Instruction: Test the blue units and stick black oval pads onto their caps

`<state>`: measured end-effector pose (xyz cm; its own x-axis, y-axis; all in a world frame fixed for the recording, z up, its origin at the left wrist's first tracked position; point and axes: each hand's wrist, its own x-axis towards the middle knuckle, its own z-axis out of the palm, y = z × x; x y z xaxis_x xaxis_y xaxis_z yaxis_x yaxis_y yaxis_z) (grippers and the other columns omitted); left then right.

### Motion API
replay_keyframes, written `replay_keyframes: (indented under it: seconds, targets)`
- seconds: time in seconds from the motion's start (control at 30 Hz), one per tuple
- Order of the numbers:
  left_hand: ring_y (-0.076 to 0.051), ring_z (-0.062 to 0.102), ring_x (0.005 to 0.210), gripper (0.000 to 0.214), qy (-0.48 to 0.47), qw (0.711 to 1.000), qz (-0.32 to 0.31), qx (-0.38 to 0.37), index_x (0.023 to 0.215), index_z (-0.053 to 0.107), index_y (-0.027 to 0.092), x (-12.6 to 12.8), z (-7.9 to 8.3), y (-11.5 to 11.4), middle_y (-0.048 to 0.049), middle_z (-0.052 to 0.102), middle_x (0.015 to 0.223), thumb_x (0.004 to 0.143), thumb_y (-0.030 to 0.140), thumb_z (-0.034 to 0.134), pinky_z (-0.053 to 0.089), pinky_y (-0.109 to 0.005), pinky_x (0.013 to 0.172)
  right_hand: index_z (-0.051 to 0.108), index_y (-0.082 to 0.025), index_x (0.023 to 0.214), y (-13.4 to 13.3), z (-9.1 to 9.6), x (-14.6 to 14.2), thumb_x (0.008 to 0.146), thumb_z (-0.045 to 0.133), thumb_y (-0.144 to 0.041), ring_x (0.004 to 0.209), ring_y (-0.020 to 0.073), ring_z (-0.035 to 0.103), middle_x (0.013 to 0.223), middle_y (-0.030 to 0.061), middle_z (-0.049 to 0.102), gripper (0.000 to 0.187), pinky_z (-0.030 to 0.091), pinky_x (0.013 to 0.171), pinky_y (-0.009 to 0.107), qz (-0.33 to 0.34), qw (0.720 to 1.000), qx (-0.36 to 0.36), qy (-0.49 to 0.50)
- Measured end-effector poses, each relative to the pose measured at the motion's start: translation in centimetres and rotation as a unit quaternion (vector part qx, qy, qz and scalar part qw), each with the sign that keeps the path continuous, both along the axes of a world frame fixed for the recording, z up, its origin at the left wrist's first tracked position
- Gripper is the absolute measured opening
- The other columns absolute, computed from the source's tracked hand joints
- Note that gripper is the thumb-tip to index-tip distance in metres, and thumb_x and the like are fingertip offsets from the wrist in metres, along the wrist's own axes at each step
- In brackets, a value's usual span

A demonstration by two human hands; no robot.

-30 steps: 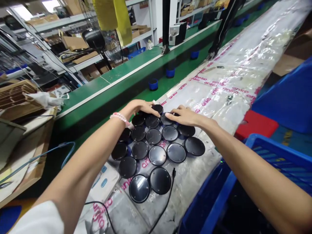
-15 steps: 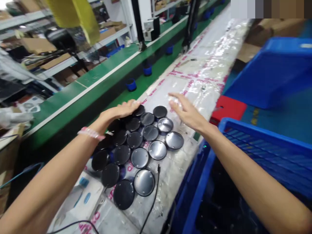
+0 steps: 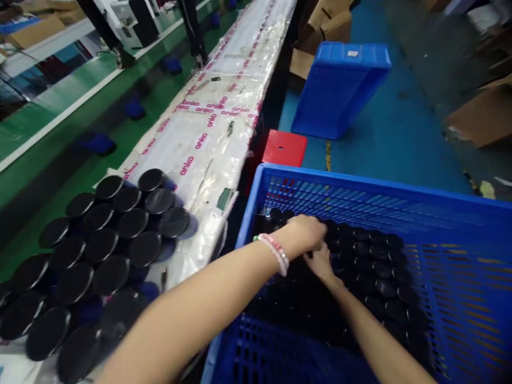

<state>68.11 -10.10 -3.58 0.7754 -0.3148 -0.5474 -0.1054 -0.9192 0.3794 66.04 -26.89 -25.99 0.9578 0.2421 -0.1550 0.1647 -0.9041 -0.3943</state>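
Both hands meet in the blue crate (image 3: 360,184) at lower right, left hand (image 3: 306,234) over right hand (image 3: 322,265), both buried among black discs (image 3: 376,266); any grip is hidden. Lifting discs by their rims would likely spare the glossy faces from scuffs.

Black discs (image 3: 120,224) smooth, satin plastic; blue crate (image 3: 360,192) perforated plastic; bench film (image 3: 224,106) glossy.

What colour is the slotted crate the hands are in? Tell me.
Blue: the crate shows best in the head view.
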Motion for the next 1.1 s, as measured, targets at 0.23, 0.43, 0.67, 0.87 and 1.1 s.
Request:
replay_keyframes:
  seconds: [0.23,0.43,0.67,0.87,1.1]
  targets:
    - [-0.047,0.02,0.132,0.088,0.098,0.98,0.119,0.129,0.141,0.026,0.03,-0.2,-18.4,-2.1,-0.0133,0.008,0.153,0.068,0.044,0.073,0.043,-0.063,0.089,0.019,-0.037,0.144,-4.6,-5.8,2.4,0.075,0.063,-0.021,0.135,0.042,0.005,0.153,0.0089,0.005,0.083,0.034,0.089,0.066,0.133,0.976,-0.143,0.093]
    - [-0.045,-0.016,0.135,0.114,0.039,0.983,0.135,0.116,0.145,0.007,0.037,0.1,-27.0,-5.0,-0.004,-0.013,0.154,0.056,0.059,0.074,0.022,-0.075,0.095,0.01,-0.036,0.146,-3.7,-8.6,5.2,0.08,0.057,-0.029,0.137,0.0337,0.008,0.154,0.0009,0.002,0.081,0.026,0.097,0.064,0.263,0.954,-0.132,0.058]
    - [-0.046,0.005,0.136,0.088,0.016,0.982,0.15,0.112,0.142,0.02,0.041,-4.6,-27.9,-7.0,-0.0003,0.003,0.155,0.067,0.063,0.062,0.02,-0.067,0.102,0.03,-0.028,0.143,-7.4,-9.1,1.6,0.093,0.036,-0.032,0.126,0.0325,0.03,0.146,0.0052,0.033,0.05,0.022,0.102,0.058,0.29,0.948,-0.125,0.04]
    - [-0.047,0.014,0.133,0.087,0.057,0.985,0.132,0.095,0.136,0.034,0.042,-9.0,-28.6,-8.4,0.0016,-0.008,0.155,0.06,0.051,0.075,0.046,-0.055,0.089,0.02,-0.03,0.146,-9.5,-9.9,0.3,0.089,0.042,-0.045,0.114,0.0392,0.039,0.146,0.0093,0.031,0.063,0.041,0.083,0.055,0.252,0.954,-0.153,0.06]
    - [-0.046,0.02,0.132,0.092,0.069,0.984,0.138,0.083,0.136,0.03,0.045,-10.0,-28.8,-8.9,0.001,-0.01,0.154,0.058,0.052,0.077,0.05,-0.05,0.086,0.025,-0.026,0.144,-6.9,-10.1,-0.9,0.091,0.041,-0.04,0.102,0.0299,0.051,0.122,0.0122,0.05,0.057,0.048,0.075,0.04,0.222,0.961,-0.136,0.095]
